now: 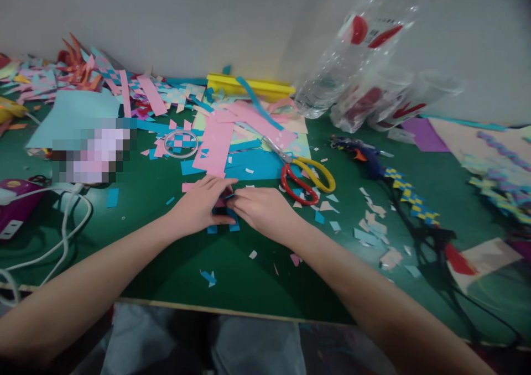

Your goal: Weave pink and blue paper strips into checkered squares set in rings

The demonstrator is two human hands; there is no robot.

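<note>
Close together over the green table, both my hands work on blue paper strips [234, 223] with a bit of pink between them. My left hand [203, 202] curves around the strips, its thumb and fingers bent toward each other. The fingertips of my right hand [259, 209] pinch a blue strip, though part of the grip is hidden. Just beyond the hands lie pink paper strips [214, 140] on blue paper [253, 165]. Scissors [301, 170] with one red and one yellow handle rest on the papers, right of my hands.
A round hoop [181, 144] lies on checkered paper at left. White cables [66, 220] and a purple power strip [19, 209] are farther left. Plastic cups in clear wrapping [360, 76] lean on the wall. Paper scraps [373, 225] and a woven blue-yellow strip [410, 198] lie at right.
</note>
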